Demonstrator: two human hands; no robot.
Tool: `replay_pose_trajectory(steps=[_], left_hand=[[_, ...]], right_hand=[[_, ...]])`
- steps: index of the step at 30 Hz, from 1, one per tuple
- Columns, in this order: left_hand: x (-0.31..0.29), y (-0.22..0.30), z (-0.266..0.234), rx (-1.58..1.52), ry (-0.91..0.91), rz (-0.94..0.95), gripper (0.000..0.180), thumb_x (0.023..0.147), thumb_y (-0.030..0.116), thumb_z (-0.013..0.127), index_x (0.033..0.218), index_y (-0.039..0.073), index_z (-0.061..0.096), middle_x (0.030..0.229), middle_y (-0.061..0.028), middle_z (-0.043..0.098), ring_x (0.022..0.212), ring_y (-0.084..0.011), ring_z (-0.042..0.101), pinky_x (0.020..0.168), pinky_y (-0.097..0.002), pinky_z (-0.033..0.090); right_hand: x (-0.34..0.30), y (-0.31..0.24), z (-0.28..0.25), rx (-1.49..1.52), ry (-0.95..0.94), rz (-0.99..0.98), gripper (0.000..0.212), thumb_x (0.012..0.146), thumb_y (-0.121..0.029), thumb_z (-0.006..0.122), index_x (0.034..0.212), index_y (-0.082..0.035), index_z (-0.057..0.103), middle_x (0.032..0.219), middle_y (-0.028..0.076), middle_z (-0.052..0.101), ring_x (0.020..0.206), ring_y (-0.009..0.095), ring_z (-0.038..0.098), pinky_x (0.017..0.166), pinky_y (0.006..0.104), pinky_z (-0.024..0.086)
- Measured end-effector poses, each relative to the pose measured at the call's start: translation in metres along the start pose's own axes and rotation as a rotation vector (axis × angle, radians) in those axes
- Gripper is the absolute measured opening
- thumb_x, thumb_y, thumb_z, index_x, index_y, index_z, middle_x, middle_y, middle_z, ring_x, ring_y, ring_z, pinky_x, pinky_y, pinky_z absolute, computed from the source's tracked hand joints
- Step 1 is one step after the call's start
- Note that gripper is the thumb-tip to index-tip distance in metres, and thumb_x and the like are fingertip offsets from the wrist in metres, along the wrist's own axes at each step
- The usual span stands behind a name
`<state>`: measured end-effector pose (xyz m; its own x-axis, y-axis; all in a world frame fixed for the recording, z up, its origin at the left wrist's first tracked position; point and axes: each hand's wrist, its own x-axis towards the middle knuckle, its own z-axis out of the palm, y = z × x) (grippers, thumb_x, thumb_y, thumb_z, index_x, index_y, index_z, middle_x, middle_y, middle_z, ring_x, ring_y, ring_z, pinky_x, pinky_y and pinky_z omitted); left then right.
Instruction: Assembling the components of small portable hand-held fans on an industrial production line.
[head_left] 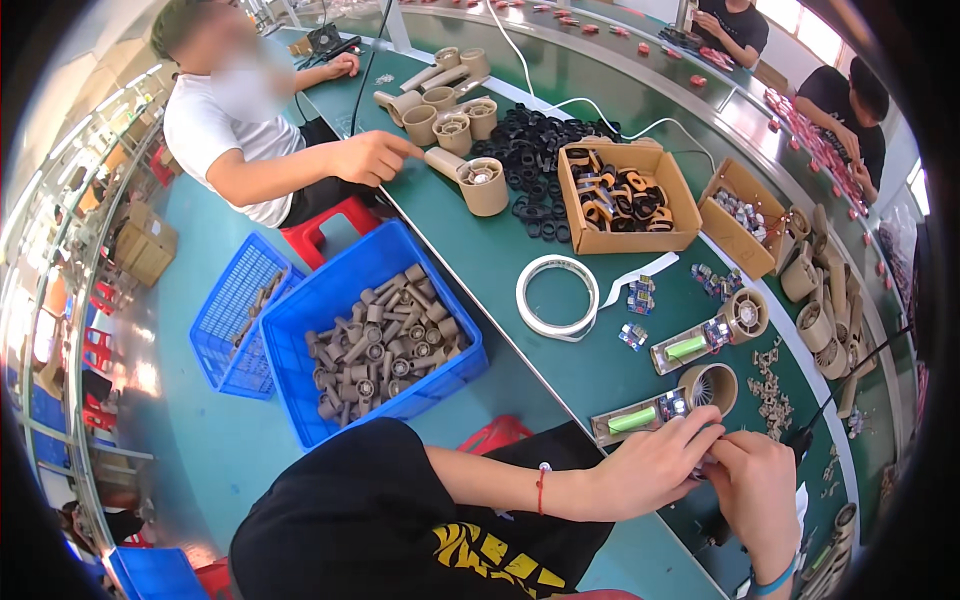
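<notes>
My left hand point(655, 462) and my right hand point(757, 490) meet at the table's near right, fingertips pinched together. What lies between them is mostly covered by the fingers; I cannot make it out. Just beyond my left fingers lies an opened beige handheld fan housing point(712, 382) with a green battery cell point(632, 419) and a small circuit board in its handle. A second opened fan housing point(746, 314), also with a green cell point(685, 347) and a board, lies farther off. Small metallic-looking parts point(768, 390) are scattered right of the fans.
A roll of white tape point(557, 297) lies beside small blue boards point(641, 294). Behind stand a carton of black-and-orange rings point(625, 190), a carton of wired parts point(740, 215) and loose black rings point(540, 150). Left, a blue crate point(370, 405) holds beige fan parts. A co-worker's hand point(378, 158) reaches toward a fan point(484, 186).
</notes>
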<state>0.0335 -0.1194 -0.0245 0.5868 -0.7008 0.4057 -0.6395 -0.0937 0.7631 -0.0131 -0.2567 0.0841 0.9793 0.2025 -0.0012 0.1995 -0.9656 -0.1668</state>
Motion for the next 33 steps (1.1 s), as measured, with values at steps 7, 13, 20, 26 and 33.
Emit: replay_pose_trajectory(steps=[7,13,20,26,33], left_hand=[[0.002,-0.002,-0.001,-0.033,0.007,0.0,0.067,0.072,0.012,0.077,0.128,-0.003,0.044,0.131,-0.0148,0.041,0.114,-0.0295,0.054,0.074,-0.0344,0.055],[0.004,-0.005,-0.003,-0.023,0.029,0.031,0.067,0.07,0.011,0.078,0.127,-0.003,0.045,0.131,-0.0143,0.042,0.113,-0.0287,0.055,0.073,-0.0337,0.055],[0.004,-0.006,-0.001,-0.053,0.015,0.04,0.066,0.071,0.011,0.076,0.128,-0.002,0.044,0.131,-0.0134,0.042,0.113,-0.0278,0.057,0.071,-0.0317,0.055],[0.002,-0.006,-0.003,-0.09,0.003,0.074,0.063,0.072,0.011,0.075,0.126,-0.002,0.045,0.128,-0.0122,0.042,0.111,-0.0288,0.058,0.07,-0.033,0.056],[0.004,-0.012,-0.002,-0.011,0.032,0.091,0.065,0.072,0.008,0.074,0.128,-0.003,0.042,0.128,-0.0142,0.041,0.109,-0.0314,0.058,0.072,-0.0352,0.056]], right_hand=[[0.004,0.0,0.002,-0.063,-0.054,0.021,0.015,0.064,-0.004,0.072,0.074,-0.003,0.062,0.069,0.009,0.059,0.065,0.029,0.06,0.057,0.0402,0.047],[0.005,0.003,0.004,-0.076,-0.028,-0.087,0.014,0.066,-0.004,0.072,0.075,-0.003,0.062,0.069,0.011,0.058,0.063,0.031,0.058,0.057,0.0404,0.047],[-0.004,-0.007,0.008,0.043,0.045,0.1,0.012,0.068,-0.001,0.069,0.078,-0.002,0.062,0.069,0.014,0.057,0.065,0.034,0.058,0.059,0.0428,0.046],[-0.01,-0.006,0.009,-0.029,0.044,0.035,0.011,0.071,-0.002,0.068,0.077,-0.002,0.059,0.071,0.014,0.058,0.065,0.034,0.058,0.059,0.043,0.046],[-0.007,-0.01,0.018,-0.035,0.109,0.126,0.011,0.074,-0.004,0.069,0.08,-0.002,0.059,0.072,0.013,0.057,0.066,0.034,0.058,0.059,0.0427,0.045]])
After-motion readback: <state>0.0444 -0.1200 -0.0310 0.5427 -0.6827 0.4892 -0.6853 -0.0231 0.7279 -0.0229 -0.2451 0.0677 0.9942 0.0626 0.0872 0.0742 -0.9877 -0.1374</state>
